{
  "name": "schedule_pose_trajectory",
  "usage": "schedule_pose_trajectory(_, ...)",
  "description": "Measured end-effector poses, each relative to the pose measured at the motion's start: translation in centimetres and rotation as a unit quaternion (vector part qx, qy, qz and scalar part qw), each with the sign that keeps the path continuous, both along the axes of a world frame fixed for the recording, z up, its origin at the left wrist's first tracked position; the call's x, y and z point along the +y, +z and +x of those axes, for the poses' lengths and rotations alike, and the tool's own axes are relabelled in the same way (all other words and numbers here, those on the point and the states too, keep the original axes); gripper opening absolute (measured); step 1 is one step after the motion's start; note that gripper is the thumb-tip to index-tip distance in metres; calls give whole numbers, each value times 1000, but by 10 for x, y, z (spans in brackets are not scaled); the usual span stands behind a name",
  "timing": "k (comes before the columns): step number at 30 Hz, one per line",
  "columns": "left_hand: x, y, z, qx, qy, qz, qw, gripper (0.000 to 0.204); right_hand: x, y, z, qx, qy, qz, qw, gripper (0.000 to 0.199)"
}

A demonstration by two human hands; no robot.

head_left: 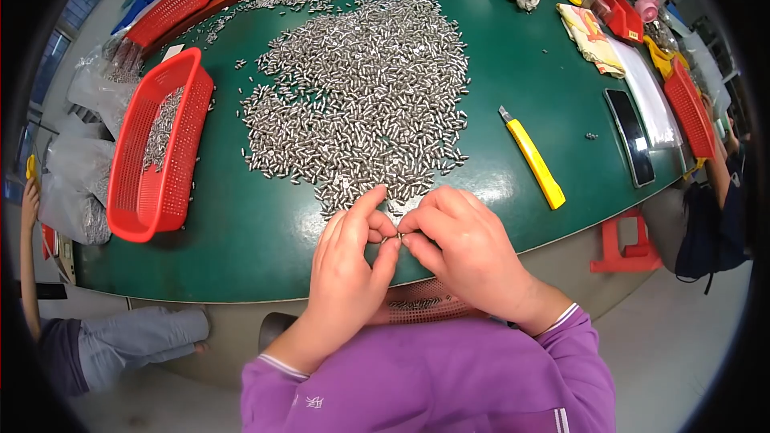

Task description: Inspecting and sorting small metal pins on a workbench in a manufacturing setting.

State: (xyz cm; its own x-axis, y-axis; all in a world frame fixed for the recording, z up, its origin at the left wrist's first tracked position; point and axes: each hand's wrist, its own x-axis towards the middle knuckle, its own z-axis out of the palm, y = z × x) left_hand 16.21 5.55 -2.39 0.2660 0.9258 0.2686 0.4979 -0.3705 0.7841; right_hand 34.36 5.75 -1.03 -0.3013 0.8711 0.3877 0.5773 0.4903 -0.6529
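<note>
A wide heap of small silvery metal pins (365,80) covers the middle of the green table (497,64). At the heap's near edge, my left hand (345,265) pinches a small metal pin (388,238) between thumb and fingers. My right hand (473,248) is closed in a pinch close beside it, fingertips on another tiny metal piece (400,236); whether the two pieces touch I cannot tell. Below my hands, over my lap, a pink perforated basket (429,313) has more pins in it, partly hidden by my hands and sleeves.
A red basket (128,192) with some pins stands at left. Right of the heap lie a yellow utility knife (536,162) and a phone (630,136). Bags of parts (76,160) and one person (136,345) are at far left; another person (714,224) sits at far right.
</note>
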Motion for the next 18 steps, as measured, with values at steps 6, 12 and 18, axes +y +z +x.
schedule_pose_trajectory(6, 0, 6, 2, 22, 2, -3, 1000, 60, -1, 2, 1, -26, 32, 27, 999, 14)
schedule_pose_trajectory(12, 0, 3, 1, 19, -3, 7, 1000, 60, -7, 11, 0, -95, 35, 2, 995, 18)
schedule_pose_trajectory(18, 0, -1, 0, 8, -4, 15, 1000, 60, 1, 8, 4, -30, 44, -27, 998, 17)
